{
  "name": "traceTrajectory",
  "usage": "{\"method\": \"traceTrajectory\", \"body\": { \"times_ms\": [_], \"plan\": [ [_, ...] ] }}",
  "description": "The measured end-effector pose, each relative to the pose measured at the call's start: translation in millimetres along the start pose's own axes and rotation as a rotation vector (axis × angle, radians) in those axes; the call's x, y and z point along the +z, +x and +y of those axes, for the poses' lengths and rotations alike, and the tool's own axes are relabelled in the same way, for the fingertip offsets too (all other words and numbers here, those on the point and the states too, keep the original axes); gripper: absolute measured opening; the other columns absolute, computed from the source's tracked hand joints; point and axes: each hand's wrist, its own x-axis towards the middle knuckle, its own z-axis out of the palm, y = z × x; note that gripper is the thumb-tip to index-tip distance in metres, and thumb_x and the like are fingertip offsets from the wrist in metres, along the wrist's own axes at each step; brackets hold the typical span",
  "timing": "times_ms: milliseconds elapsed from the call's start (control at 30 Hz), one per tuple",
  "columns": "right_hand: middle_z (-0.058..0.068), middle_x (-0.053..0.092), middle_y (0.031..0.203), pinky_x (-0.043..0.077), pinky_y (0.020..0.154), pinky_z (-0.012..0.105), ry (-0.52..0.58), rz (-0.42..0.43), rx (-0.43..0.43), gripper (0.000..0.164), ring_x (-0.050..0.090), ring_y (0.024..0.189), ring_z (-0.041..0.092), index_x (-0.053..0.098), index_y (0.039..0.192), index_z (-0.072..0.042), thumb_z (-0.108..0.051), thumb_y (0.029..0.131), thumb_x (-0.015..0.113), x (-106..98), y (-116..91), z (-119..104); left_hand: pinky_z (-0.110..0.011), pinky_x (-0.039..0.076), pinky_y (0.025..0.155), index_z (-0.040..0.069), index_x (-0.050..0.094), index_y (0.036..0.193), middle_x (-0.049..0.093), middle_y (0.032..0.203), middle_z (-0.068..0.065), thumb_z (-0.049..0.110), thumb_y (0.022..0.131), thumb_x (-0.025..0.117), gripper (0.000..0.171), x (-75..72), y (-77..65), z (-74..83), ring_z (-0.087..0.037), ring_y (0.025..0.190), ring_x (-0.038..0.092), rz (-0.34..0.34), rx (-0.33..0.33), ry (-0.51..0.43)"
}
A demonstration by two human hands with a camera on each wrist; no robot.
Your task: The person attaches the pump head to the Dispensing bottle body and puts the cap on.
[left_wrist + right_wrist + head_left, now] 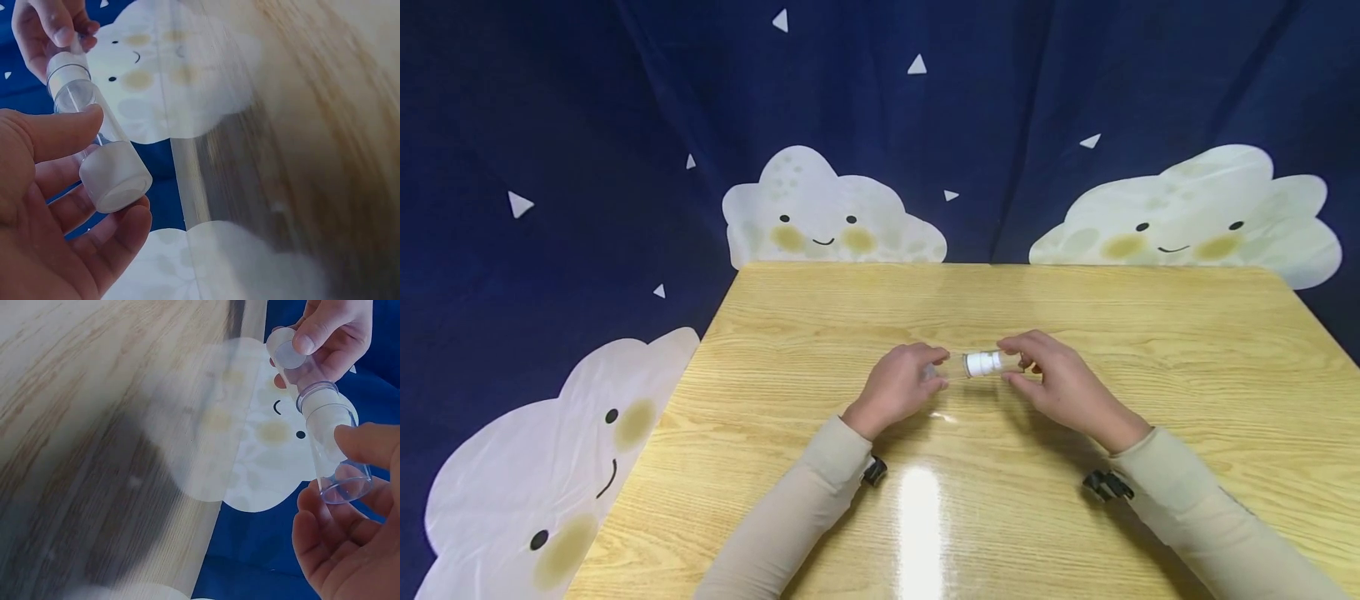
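A small clear pump bottle [983,363] with a white collar is held lengthwise between both hands, above the wooden table. My left hand [898,383] grips its lower end, thumb on the clear body and fingers around the white base [115,175]. A thin tube shows inside the body in the left wrist view. At the other end, my right hand [1063,387] holds the clear cap [342,484] between thumb and fingers. The white pump head [328,428] shows through the cap, which sits in line with the bottle.
The wooden table [760,500] stretches out around both hands, with a bright light reflection near its front. Behind it hangs a dark blue curtain [850,100] printed with white clouds and small triangles. Black straps [1107,485] show at the sleeves' cuffs.
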Motion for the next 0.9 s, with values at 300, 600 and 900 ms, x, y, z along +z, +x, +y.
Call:
{"method": "traceTrajectory", "body": {
  "times_ms": [300,600,900],
  "plan": [
    [0.008,0.069,0.109,0.055,0.066,0.029,0.012,-0.015,-0.045,0.039,0.060,0.081,0.011,0.065,0.122,-0.003,-0.003,0.084,0.073,1.1,0.3,2.5,-0.035,0.056,0.089,0.013,0.068,0.126,0.071,0.124,-0.005,0.025,0.089,0.074,0.039,0.2,-0.2,0.2,-0.023,0.107,0.067,0.003,0.004,0.007],
    [0.008,0.069,0.109,0.054,0.066,0.033,0.019,-0.038,-0.066,0.041,0.063,0.083,0.015,0.064,0.124,-0.002,0.000,0.084,0.071,-2.1,3.6,1.2,-0.034,0.056,0.089,0.013,0.069,0.125,0.072,0.121,-0.004,0.024,0.089,0.075,0.039,1.2,1.6,1.0,-0.021,0.106,0.068,0.014,0.028,0.027],
    [0.007,0.070,0.108,0.055,0.068,0.035,0.043,-0.055,-0.052,0.036,0.065,0.084,0.016,0.064,0.119,-0.003,0.001,0.085,0.073,-1.7,6.8,-1.9,-0.035,0.054,0.097,0.013,0.068,0.127,0.071,0.127,-0.003,0.024,0.090,0.074,0.040,2.5,1.9,1.7,-0.022,0.113,0.067,0.005,0.036,0.011]
  ]
}}
